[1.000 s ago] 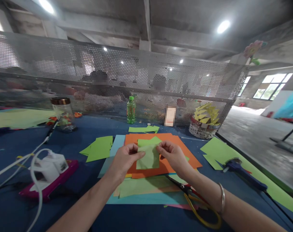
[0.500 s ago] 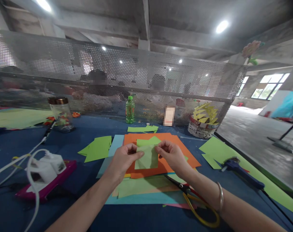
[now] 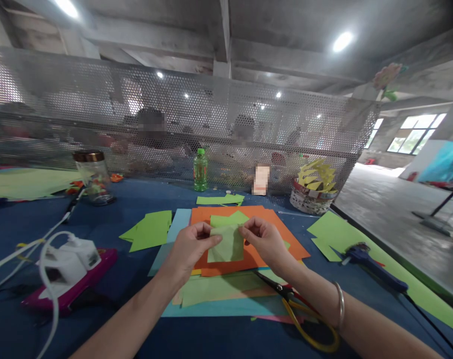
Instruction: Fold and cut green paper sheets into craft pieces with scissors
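A pale green square of paper (image 3: 226, 247) is held up between my two hands. My left hand (image 3: 191, 249) pinches its upper left edge between thumb and fingers. At the upper right corner, my right hand (image 3: 262, 242) grips it with thumb and fingertips pressed together. Brighter green paper pieces (image 3: 236, 217) lie just behind it on an orange sheet (image 3: 286, 239). Beneath my right forearm rest scissors (image 3: 292, 304) with yellow and red handles, their blades pointing up and left over the layered paper sheets (image 3: 211, 289).
Left are a magenta power strip (image 3: 107, 262) with white plugs, a glass jar (image 3: 95, 179) and green paper (image 3: 153, 230). At the back stand a green bottle (image 3: 200, 172) and a basket (image 3: 312, 197) of yellow paper. A blue glue gun (image 3: 376, 267) lies right on green paper (image 3: 417, 294).
Both hands keep the same pinch on the green paper square. The whole view has shifted very slightly; nothing else has visibly moved.
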`<state>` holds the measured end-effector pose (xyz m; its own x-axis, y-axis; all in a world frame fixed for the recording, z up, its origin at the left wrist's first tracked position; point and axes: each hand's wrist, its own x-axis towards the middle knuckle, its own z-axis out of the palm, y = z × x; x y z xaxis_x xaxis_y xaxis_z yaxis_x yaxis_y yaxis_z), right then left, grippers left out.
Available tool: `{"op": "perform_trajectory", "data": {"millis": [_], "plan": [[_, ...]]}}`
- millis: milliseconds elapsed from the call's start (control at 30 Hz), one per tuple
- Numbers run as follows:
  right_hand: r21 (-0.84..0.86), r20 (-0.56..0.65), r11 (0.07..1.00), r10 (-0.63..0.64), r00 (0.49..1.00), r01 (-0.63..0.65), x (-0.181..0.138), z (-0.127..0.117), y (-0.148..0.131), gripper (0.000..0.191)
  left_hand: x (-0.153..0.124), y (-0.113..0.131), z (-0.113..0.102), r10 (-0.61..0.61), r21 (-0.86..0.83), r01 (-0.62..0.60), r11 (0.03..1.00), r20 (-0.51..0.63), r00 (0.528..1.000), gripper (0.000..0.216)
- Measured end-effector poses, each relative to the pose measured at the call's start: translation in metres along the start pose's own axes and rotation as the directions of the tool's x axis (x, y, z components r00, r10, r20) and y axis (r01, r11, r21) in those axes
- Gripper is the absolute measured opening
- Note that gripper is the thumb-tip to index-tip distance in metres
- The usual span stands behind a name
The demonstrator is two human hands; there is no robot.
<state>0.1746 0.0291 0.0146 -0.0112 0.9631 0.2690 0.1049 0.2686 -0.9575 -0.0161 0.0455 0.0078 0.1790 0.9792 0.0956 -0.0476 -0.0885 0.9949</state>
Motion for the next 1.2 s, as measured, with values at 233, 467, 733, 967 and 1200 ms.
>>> {"op": "perform_trajectory", "data": {"millis": [233,467,733,967,1200], "plan": [[0.067,-0.015,0.997,0.029,0.999,-0.028,0.000,0.002,-0.001,0.028,0.000,-0.001,0.000,0.002,0.001,-0.002,1.000,-0.007,1.000,0.021],[0.218,-0.031,0.969,0.124,0.992,-0.114,-0.004,0.005,-0.004,0.043,0.002,-0.003,-0.001,0.053,-0.041,-0.055,0.998,-0.053,0.997,0.033],[0.293,0.256,0.892,0.272,0.928,-0.343,-0.004,0.001,0.002,0.034,-0.001,0.006,0.005,-0.005,-0.139,0.000,0.990,-0.034,0.999,0.058],[0.304,0.286,0.904,0.213,0.934,-0.299,-0.005,-0.003,-0.003,0.036,-0.005,0.005,0.004,-0.071,-0.098,0.082,0.992,0.108,0.992,0.043],[0.274,0.161,0.949,0.114,0.980,-0.156,-0.008,0.003,-0.006,0.032,-0.008,0.007,0.007,-0.107,-0.208,0.167,0.964,0.273,0.956,0.034]]}}
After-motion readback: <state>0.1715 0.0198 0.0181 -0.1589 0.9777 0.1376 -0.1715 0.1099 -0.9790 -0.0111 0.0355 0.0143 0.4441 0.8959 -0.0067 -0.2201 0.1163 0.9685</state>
